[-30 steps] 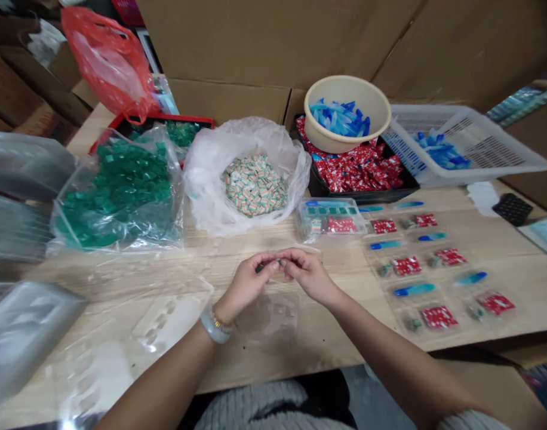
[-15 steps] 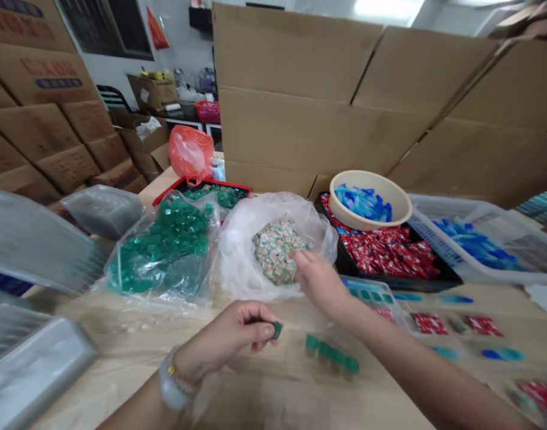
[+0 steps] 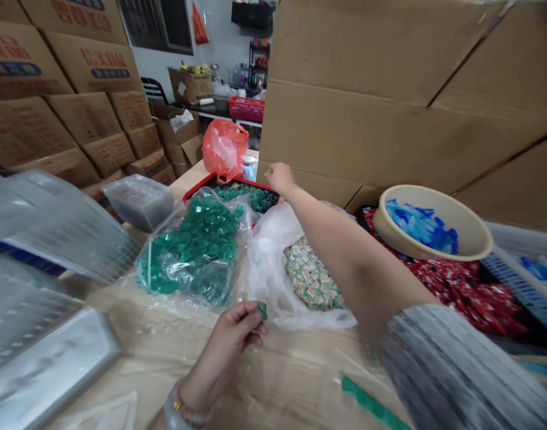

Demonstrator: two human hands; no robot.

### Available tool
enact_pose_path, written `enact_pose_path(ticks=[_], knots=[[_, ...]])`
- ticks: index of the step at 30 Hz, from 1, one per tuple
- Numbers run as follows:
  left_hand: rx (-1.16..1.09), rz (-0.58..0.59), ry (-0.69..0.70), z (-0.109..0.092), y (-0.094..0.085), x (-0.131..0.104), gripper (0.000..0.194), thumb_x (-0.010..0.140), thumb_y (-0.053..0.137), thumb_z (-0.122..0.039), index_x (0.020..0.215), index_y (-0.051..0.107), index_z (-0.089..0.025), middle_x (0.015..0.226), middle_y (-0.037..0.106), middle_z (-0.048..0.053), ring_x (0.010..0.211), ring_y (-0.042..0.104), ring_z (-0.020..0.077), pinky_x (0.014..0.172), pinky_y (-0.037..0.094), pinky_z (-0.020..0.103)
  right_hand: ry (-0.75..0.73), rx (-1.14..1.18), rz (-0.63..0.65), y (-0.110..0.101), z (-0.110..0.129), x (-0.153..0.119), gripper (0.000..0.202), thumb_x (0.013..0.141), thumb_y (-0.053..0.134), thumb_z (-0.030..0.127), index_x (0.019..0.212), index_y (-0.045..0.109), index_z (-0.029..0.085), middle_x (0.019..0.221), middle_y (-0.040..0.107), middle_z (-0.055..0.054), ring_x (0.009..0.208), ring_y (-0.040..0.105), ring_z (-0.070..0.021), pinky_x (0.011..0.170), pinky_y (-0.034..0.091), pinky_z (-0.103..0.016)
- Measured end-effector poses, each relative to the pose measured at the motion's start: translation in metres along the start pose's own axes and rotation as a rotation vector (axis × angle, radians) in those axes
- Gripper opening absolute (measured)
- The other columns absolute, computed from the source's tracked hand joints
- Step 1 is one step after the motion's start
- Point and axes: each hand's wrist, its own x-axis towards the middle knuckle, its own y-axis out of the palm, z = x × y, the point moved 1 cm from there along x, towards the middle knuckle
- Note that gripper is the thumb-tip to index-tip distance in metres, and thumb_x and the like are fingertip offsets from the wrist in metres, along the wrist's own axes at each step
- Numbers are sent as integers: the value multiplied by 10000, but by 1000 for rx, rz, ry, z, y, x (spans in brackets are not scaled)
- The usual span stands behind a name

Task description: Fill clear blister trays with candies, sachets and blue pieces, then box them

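Note:
Between the thumb and fingers of my left hand [image 3: 242, 325] is a small green piece [image 3: 261, 310], held over the table in front of the bags. My right hand [image 3: 280, 178] is stretched far forward, above the right end of a red-rimmed black tray [image 3: 202, 186] of green pieces; its fingers are curled, and whatever they may hold is hidden. A clear bag of green pieces [image 3: 197, 239] lies left of a white bag [image 3: 273, 239] with many small striped packets [image 3: 312, 278]. My right forearm passes over the white bag. A green strip [image 3: 372, 403] lies at the lower right.
Clear plastic trays [image 3: 54, 221] stand at the left, near stacked cartons [image 3: 89, 113]. A red plastic bag [image 3: 224, 149] sits behind the tray. On the right, a cream bowl [image 3: 435, 251] of blue pieces rests over red packets [image 3: 470, 286]. Tall cardboard [image 3: 367, 137] stands behind.
My right hand has moved from the striped packets to beyond the white bag, near the red-rimmed tray. My left hand still holds the green piece. The view has turned left.

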Motion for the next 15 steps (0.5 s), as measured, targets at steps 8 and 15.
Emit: enact_pose_path(ticks=[8, 15], knots=[[-73, -18, 69, 1, 4, 1, 256, 565, 714, -303, 689, 568, -132, 640, 573, -4, 524, 479, 63, 457, 327, 175, -403, 566, 319, -28, -1, -225, 233, 774, 524, 250, 995, 581, 200, 841, 577, -32, 721, 538, -122, 686, 448, -266], [105, 220, 1, 39, 38, -21, 250, 647, 661, -345, 678, 567, -116, 580, 511, -14, 511, 427, 51, 471, 312, 177, 73, 921, 323, -47, -32, -353, 159, 768, 560, 298, 886, 584, 195, 781, 599, -25, 716, 574, -127, 679, 465, -281]])
